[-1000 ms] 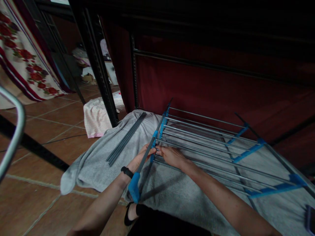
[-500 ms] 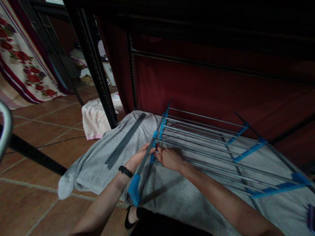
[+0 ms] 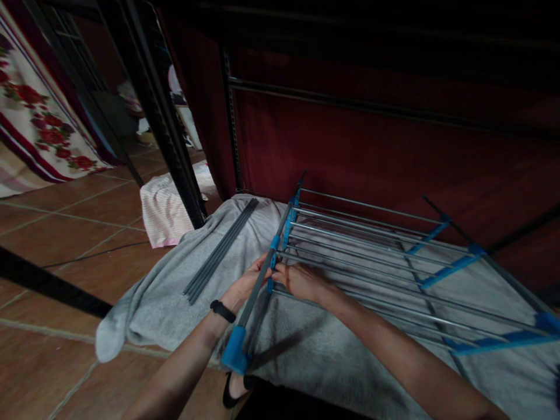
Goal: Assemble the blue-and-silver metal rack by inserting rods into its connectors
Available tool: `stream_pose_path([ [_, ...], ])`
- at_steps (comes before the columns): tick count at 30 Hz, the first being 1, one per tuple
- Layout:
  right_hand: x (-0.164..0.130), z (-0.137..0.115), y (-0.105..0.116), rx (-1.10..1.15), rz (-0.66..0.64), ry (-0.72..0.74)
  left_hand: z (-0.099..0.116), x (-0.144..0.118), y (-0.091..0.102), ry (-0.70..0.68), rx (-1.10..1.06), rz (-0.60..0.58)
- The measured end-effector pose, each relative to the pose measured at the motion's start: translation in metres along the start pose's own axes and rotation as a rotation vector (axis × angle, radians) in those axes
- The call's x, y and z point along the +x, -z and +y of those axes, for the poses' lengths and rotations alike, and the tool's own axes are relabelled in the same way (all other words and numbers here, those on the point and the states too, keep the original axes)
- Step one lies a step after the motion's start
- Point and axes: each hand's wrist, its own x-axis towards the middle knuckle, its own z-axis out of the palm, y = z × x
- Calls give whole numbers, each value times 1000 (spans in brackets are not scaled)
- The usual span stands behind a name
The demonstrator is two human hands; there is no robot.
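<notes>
A folding drying rack (image 3: 371, 245) of thin grey metal rods and blue plastic joints lies flat on a grey blanket (image 3: 149, 303). My left hand (image 3: 245, 284) grips the rack's near side bar, just below a blue connector (image 3: 272, 256). My right hand (image 3: 301, 281) pinches the end of one cross rod right beside that connector, fingers closed on it. The two hands almost touch. A blue end cap (image 3: 234, 350) on the side bar sits near my left forearm, which wears a black wristband.
A bundle of loose dark rods (image 3: 219, 251) lies on the blanket to the left. A pink striped cloth (image 3: 168, 207) sits on the tiled floor by a black metal post (image 3: 175, 140). A dark red curtain hangs behind the rack. Flowered fabric (image 3: 39, 122) hangs far left.
The view has drifted slightly left and down. Both hands stay at the same spot on the rack, the right hand's fingers shifting a little at the rod end.
</notes>
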Motion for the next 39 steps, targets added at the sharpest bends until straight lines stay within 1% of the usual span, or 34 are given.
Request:
stream_pose_path([
  [5,2,9,-4,96,24,69,0,-3,-4,-20,36,11],
  [11,4,17,-8,136,55,88,-5,2,-9,-48,123,62],
  [14,7,19,-8,141,75,85,-8,6,-10,-84,69,123],
  [16,9,20,-8,146,77,76,-8,7,-10,-100,9,140],
  [18,10,21,-8,154,77,79,-7,6,-10,-84,-19,110],
  [21,11,23,-9,154,78,95,-3,4,-8,-54,18,52],
  [26,13,28,-13,192,92,98,-4,5,-8,-91,62,87],
  [32,13,28,-10,212,128,128,-8,5,-9,-114,81,129],
  [35,10,27,-9,182,127,115,-10,5,-6,-94,68,126],
  [39,7,25,-7,135,110,84,-13,6,-2,-139,50,132],
])
